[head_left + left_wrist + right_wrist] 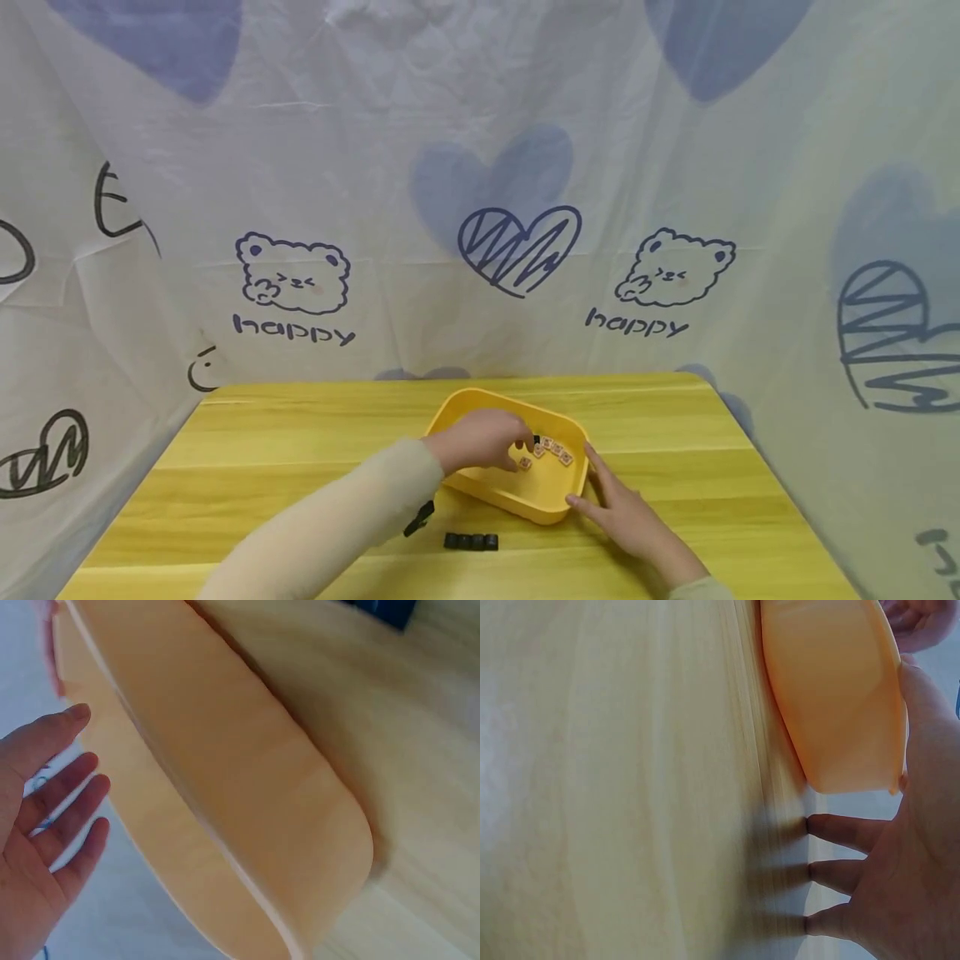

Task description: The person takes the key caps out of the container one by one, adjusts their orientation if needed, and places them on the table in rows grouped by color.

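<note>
The small tan tiles [553,451] are lying in a short row inside the yellow tray [480,487], running from near the tray's middle toward its far right corner, with one tile [525,463] sitting a little apart on the near side. The tray itself is sitting on the tabletop [285,450], its long axis slanting from far left to near right.

The left hand [483,440] is reaching over the tray's left rim and hanging above the floor of the tray, fingers bent downward, with the tips just to the left of the row. So the tiles lie to the right of those fingertips and slightly beyond them. The head view is too small to tell whether the fingers are pinching a tile; the left wrist view is showing the fingers fairly straight and spread beside the tray wall, with nothing in them.

The right hand [626,512] is lying flat on the tabletop at the tray's near right corner, fingers straight and spread, the thumb and forefinger touching the tray's outer wall and holding nothing. It is outside the tray, so the left hand is the nearer one to the tiles.

A short row of black blocks [471,542] is lying on the tabletop in front of the tray, apart from both hands.
</note>
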Available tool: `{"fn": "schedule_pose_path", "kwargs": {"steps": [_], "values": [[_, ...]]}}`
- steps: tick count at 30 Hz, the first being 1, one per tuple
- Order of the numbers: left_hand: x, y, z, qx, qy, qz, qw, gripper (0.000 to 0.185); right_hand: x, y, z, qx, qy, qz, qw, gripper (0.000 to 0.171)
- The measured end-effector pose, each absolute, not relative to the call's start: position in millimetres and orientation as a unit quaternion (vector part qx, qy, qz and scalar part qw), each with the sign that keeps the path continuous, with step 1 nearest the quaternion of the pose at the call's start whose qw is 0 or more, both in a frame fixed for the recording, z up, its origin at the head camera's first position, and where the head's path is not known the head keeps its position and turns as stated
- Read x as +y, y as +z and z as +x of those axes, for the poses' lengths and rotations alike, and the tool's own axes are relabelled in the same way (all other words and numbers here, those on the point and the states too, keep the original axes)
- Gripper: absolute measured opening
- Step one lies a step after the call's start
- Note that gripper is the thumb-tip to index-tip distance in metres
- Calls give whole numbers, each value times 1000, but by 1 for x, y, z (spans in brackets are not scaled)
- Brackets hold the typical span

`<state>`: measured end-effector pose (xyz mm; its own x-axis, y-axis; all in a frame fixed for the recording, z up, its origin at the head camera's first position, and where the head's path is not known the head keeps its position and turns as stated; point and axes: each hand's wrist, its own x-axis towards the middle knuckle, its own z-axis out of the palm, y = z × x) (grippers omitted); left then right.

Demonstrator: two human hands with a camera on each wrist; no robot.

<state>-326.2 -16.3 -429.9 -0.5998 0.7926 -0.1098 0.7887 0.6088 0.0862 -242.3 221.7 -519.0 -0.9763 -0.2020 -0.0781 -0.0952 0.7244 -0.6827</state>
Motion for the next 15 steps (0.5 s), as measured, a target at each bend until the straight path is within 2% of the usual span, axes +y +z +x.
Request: {"fn": "schedule_pose_path", "kwargs": {"steps": [5,15], "values": [[-10,-441,-341,881,-1,466,89,37,222,-521,-242,925,-364,-83,70,88],[-2,-462,-361,887,7,442,134,46,222,-521,-243,924,-367,-78,75,88]]}}
